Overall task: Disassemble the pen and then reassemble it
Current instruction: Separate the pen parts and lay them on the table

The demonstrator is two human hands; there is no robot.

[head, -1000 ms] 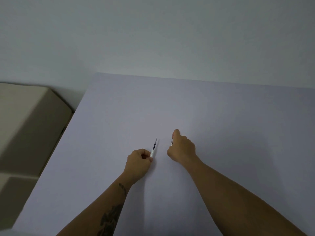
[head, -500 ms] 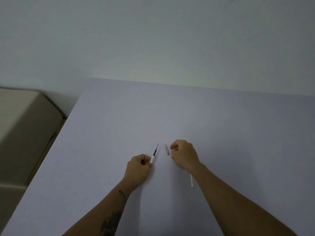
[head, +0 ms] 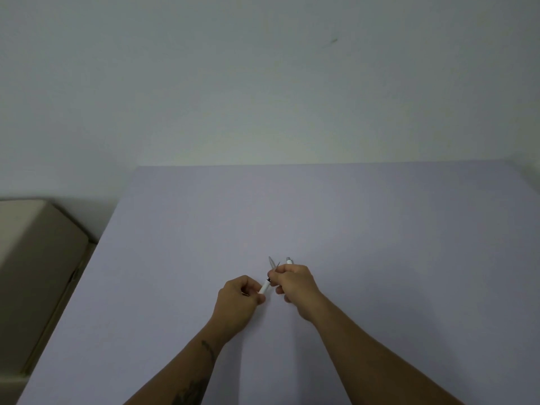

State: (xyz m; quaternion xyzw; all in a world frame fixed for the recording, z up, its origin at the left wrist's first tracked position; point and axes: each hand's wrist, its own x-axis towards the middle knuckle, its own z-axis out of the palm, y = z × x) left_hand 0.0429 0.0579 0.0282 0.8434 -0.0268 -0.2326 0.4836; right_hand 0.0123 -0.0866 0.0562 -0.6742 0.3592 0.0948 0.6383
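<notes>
The pen is in pieces, held between both hands just above the table [head: 380,229], near its front middle. The left hand [head: 238,302] is closed, thumb and fingers pinching the low end of the white barrel [head: 265,286], which slants up and to the right. A thin dark refill [head: 277,265] juts from the barrel's upper end, partly hidden by the right hand [head: 295,283]. That hand is curled shut over the barrel's top and pinches a small grey cone tip [head: 272,262] that points up and away. A second white piece [head: 289,261] with a metal end sticks out above its knuckles; it may be the pen's other half, but it is too small to be sure. A beige box [head: 35,258] stands left of the table.
</notes>
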